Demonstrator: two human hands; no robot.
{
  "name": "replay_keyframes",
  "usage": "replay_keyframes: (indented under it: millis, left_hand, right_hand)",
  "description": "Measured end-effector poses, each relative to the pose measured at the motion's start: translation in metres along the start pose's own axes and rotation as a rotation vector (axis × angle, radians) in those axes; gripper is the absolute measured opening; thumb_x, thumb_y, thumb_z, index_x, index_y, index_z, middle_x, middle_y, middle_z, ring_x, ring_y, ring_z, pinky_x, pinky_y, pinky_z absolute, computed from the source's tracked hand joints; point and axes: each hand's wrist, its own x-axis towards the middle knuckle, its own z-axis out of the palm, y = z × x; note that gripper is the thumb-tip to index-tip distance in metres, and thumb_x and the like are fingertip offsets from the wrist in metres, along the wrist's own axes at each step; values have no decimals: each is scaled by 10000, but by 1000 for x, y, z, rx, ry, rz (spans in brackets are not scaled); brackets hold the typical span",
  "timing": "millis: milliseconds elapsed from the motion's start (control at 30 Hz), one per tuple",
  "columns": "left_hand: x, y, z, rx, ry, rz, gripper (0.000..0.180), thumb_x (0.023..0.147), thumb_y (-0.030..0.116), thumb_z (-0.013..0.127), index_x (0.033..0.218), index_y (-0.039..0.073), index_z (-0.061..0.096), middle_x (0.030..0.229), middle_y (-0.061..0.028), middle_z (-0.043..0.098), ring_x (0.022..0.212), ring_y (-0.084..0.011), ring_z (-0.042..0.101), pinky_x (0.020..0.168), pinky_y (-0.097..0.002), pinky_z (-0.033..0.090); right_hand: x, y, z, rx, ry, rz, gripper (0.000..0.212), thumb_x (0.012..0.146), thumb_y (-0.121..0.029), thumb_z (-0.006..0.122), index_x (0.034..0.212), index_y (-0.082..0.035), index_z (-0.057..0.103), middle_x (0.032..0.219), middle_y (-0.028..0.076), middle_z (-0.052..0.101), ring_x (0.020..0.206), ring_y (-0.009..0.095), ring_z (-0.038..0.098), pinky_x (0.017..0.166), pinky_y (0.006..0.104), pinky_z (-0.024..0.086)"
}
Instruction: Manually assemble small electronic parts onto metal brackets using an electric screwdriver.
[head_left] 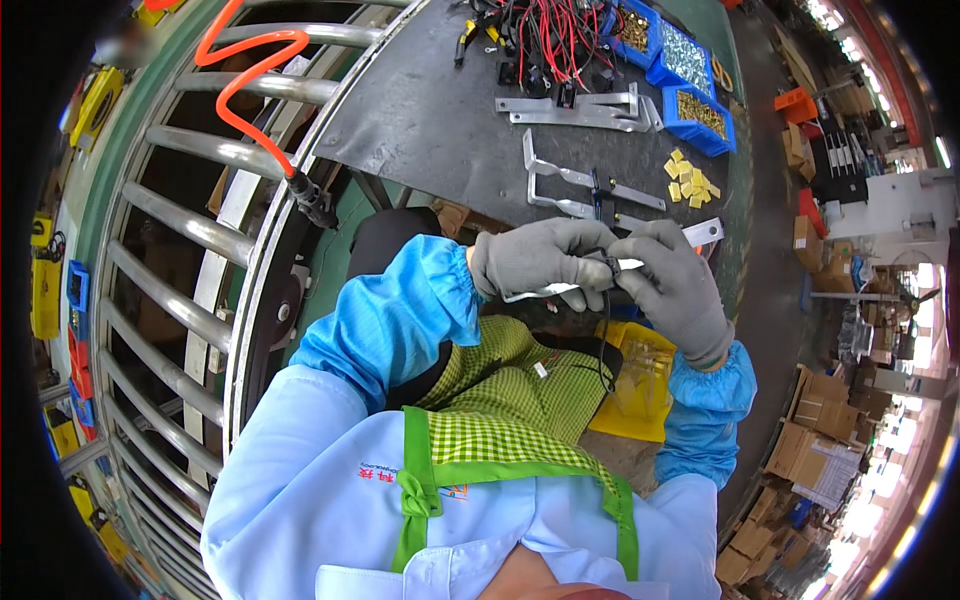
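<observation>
A black cable [604, 345] is gripped by left hand [545, 258] and right hand [678, 290]; red lettering [378, 473] is printed on the shirt [300, 440].

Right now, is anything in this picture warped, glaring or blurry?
Head view: metal bars at left look bowed; head view: the bright strip near the right edge glares nearly white; head view: the gloved left hand and right hand look fairly sharp.
</observation>
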Motion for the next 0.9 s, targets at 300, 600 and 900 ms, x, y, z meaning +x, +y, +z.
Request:
replay_keyframes:
  millis: [300, 600, 900]
  left_hand:
    - [8, 10, 6, -108, 219, -9, 421, 922, 249, 673, 1236, 18, 514, 966, -46, 585, 832, -148, 661, 700, -271, 580]
    - [26, 3, 5, -125, 260, 2, 372, 947, 161, 633, 1256, 15, 488, 952, -62, 597, 836, -153, 665, 701, -267, 577]
    - [36, 2, 7, -66, 325, -17, 327, 966, 159, 607, 1251, 42, 497, 912, -59, 641, 751, -84, 644, 634, -221, 541]
  right_hand:
    - [14, 39, -67, 397, 246, 215, 566, 745, -55, 693, 1293, -86, 560, 1072, 80, 634, 757, 105, 603, 655, 269, 488]
    - [125, 280, -89, -293, 401, 412, 339, 842, -155, 606, 1179, -138, 637, 1101, 156, 683, 1009, 324, 665, 885, 395, 514]
    - [191, 311, -71, -744, 135, 583, 295, 876, -128, 522, 1129, -150, 672, 1089, 181, 674, 1030, 355, 643, 887, 460, 513]
